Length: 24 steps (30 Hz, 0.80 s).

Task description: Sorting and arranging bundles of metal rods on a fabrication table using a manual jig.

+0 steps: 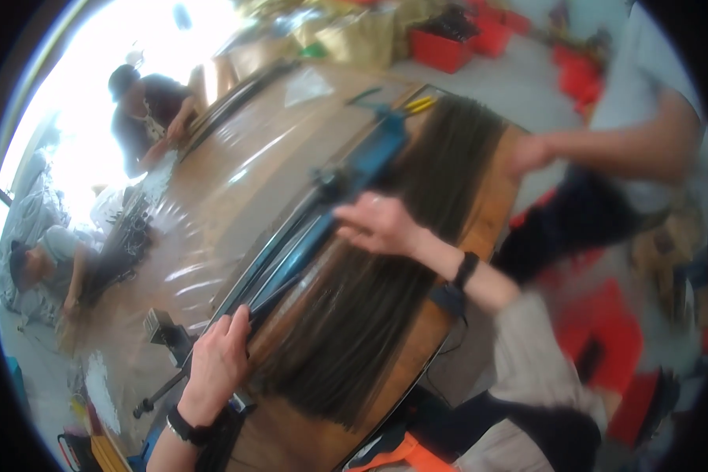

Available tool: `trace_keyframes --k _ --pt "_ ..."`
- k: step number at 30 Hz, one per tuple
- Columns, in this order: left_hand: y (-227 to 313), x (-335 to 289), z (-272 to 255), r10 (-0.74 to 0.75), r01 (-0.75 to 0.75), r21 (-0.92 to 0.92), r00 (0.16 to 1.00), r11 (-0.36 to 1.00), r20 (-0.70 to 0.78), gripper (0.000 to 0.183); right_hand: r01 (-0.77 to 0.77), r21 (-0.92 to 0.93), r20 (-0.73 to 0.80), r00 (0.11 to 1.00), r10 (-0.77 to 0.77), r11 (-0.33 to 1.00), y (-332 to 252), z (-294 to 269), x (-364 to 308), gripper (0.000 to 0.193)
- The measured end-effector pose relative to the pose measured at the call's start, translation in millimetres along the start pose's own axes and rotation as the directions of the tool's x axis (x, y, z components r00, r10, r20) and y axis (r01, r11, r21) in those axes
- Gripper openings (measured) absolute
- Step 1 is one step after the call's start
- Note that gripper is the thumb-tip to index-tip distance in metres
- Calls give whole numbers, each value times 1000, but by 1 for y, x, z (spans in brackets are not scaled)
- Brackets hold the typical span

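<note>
While my left hand curls its fingers over the near end of the long dark clamp bar, holding it close to the near edge of the tabletop, the sheet of dark hair strands fans out from under that bar toward the right edge. A blue part of the clamp runs on toward the far end, with yellow-handled pliers lying just beyond it. My right hand rests flat on the strands, fingers spread wide and holding nothing, near the middle of the bar. Farther right, another person's hand touches the strands at the right edge; blur hides its grip. At the left edge 2 people sit by the tabletop, and red crates stand past the far end.
</note>
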<state>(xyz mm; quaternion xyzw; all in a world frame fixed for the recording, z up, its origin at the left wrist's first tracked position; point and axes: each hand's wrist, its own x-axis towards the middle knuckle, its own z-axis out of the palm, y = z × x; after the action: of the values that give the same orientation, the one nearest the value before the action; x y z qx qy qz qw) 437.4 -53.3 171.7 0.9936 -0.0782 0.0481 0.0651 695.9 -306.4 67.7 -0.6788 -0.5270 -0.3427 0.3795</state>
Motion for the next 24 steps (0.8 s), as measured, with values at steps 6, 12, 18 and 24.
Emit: trace_keyframes --k 6,12,18,24 --pt "-2 -16 -19 -35 37 46 999 998 -35 36 14 93 21 1000 -16 996 -30 37 -11 33" --pt "-9 -53 -29 -74 84 70 988 994 -133 37 -104 174 157 985 77 979 -131 44 29 35" --pt "-29 -117 -43 -176 218 153 953 964 -247 38 -285 487 202 956 211 825 -134 54 14 30" --pt "-22 -155 -52 -246 292 163 935 942 -257 38 -260 481 101 965 241 837 -163 58 27 22"
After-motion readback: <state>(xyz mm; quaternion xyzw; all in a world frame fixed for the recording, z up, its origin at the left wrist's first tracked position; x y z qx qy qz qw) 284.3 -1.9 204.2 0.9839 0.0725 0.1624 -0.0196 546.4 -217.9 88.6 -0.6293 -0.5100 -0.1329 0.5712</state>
